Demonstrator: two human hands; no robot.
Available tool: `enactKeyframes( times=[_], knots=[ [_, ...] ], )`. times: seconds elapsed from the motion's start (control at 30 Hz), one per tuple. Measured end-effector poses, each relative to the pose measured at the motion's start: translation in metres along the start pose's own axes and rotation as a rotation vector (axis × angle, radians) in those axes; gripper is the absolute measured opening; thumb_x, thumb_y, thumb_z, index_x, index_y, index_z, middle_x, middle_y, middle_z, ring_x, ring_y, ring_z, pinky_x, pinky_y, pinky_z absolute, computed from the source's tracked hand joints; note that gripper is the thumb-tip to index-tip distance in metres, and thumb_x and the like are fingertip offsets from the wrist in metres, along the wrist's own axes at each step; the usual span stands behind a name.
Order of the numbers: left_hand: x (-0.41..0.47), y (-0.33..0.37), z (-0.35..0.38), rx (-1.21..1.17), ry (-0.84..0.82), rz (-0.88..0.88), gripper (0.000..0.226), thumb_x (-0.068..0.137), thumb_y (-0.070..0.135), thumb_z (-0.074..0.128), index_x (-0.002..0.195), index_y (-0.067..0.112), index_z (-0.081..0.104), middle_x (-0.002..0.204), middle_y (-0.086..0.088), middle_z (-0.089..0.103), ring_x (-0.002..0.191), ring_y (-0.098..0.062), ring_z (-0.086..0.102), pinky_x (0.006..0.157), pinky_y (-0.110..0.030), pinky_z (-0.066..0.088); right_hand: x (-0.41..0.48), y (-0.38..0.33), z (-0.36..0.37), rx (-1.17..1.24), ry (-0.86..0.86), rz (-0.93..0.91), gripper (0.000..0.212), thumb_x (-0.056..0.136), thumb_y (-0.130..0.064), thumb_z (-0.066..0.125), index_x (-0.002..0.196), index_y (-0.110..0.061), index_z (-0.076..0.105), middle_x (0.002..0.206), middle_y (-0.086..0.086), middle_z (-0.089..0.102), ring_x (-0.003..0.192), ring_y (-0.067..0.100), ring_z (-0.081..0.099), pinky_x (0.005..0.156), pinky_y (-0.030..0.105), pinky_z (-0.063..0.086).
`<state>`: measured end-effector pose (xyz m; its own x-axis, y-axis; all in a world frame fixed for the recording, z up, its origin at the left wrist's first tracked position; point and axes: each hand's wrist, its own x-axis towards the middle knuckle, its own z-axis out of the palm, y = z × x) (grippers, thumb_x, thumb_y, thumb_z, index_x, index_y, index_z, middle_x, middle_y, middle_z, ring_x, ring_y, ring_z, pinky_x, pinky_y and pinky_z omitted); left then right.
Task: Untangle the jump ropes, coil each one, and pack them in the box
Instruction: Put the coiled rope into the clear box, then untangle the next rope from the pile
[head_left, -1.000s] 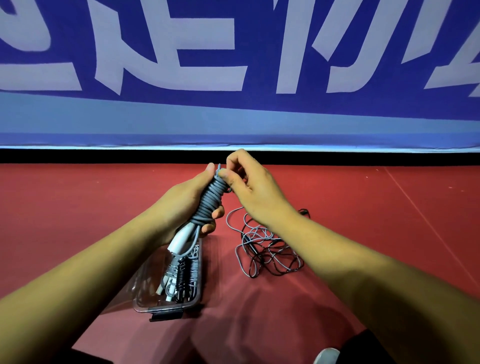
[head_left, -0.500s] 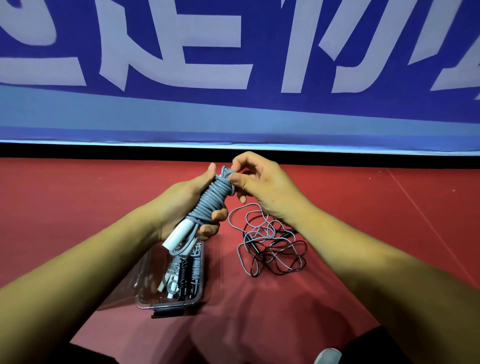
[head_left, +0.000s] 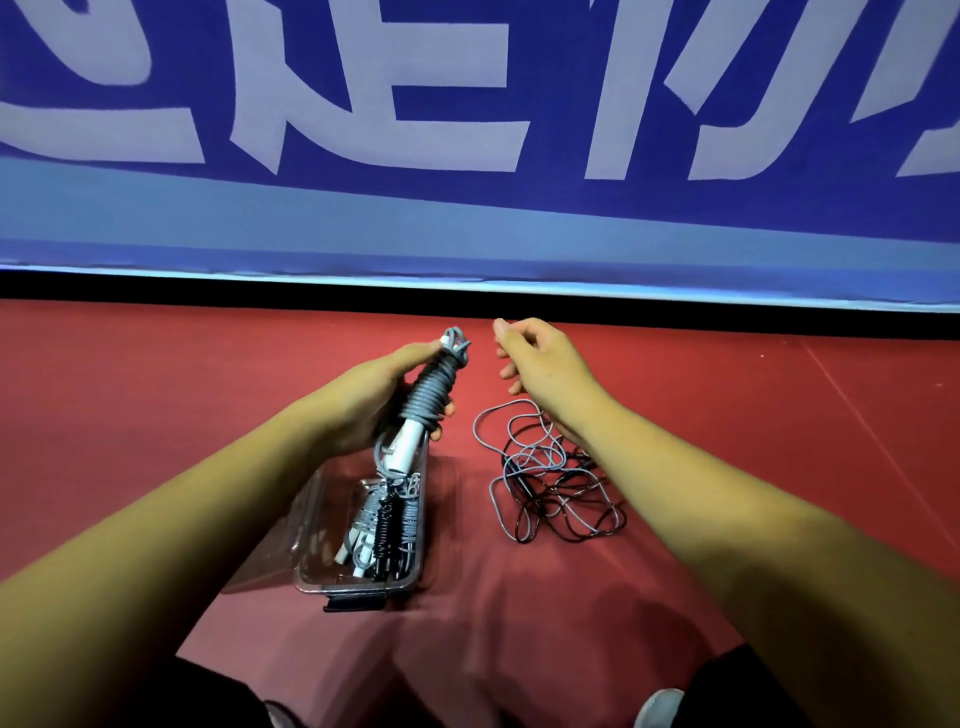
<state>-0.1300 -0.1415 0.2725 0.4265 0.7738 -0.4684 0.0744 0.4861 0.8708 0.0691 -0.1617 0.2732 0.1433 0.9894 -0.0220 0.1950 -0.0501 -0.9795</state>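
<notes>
The left hand (head_left: 371, 397) is gripping a coiled grey jump rope (head_left: 430, 397), fingers wrapping round it just above the far end of the clear box (head_left: 322, 545). The right hand (head_left: 545, 364) is hovering beyond the box to its right, fingers loosely curled, holding nothing. Coiled ropes (head_left: 387, 525) are lying inside the box; a tangled pile (head_left: 550, 486) is lying on the red floor (head_left: 156, 389) just right of it
</notes>
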Motion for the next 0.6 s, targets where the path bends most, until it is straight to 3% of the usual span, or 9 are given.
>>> enactKeyframes(
  times=[0.17,0.27,0.37,0.5,0.6],
  knots=[
    [0.013,-0.036,-0.034,0.031,0.165,-0.072,0.022,0.095,0.024,0.06,0.102,0.002,0.061,0.088,-0.02,0.065,0.077,-0.029,0.063,0.067,-0.034,0.056,0.006,0.044,-0.002,-0.109,0.021,0.187,0.026,0.097,-0.035,0.053,0.086,-0.011,0.055,0.069,0.004,0.056,0.064,0.021,0.055,0.062,0.036,0.049],
    [0.021,-0.062,-0.051,0.062,0.282,-0.106,0.019,0.095,0.021,0.063,0.099,0.002,0.063,0.075,-0.013,0.068,0.059,-0.022,0.065,0.056,-0.029,0.056,0.012,0.061,0.004,-0.221,0.008,0.218,0.029,0.098,-0.033,0.052,0.077,-0.014,0.05,0.069,0.009,0.054,0.062,0.024,0.053,0.067,0.037,0.049],
    [0.037,-0.095,-0.056,0.076,0.365,-0.098,0.012,0.095,0.017,0.065,0.091,0.006,0.066,0.078,-0.012,0.068,0.057,-0.017,0.065,0.055,-0.027,0.056,0.021,0.086,0.013,-0.312,-0.009,0.24,0.036,0.096,-0.033,0.052,0.065,-0.016,0.047,0.071,0.013,0.052,0.065,0.024,0.051,0.074,0.046,0.053],
    [0.066,-0.142,-0.066,0.191,0.408,-0.136,0.012,0.088,0.017,0.074,0.089,0.009,0.065,0.077,-0.008,0.067,0.053,-0.012,0.063,0.052,-0.024,0.052,0.031,0.139,0.027,-0.423,-0.076,0.315,0.046,0.097,-0.026,0.051,0.055,-0.013,0.038,0.061,0.015,0.045,0.066,0.025,0.049,0.066,0.035,0.043],
    [0.092,-0.167,-0.081,0.234,0.435,-0.151,0.017,0.085,0.019,0.077,0.094,0.011,0.064,0.079,-0.006,0.066,0.054,-0.009,0.062,0.051,-0.021,0.051,0.039,0.185,0.033,-0.503,-0.101,0.4,0.049,0.095,-0.024,0.052,0.05,-0.012,0.038,0.051,0.01,0.041,0.053,0.026,0.043,0.059,0.033,0.039]
  ],
)
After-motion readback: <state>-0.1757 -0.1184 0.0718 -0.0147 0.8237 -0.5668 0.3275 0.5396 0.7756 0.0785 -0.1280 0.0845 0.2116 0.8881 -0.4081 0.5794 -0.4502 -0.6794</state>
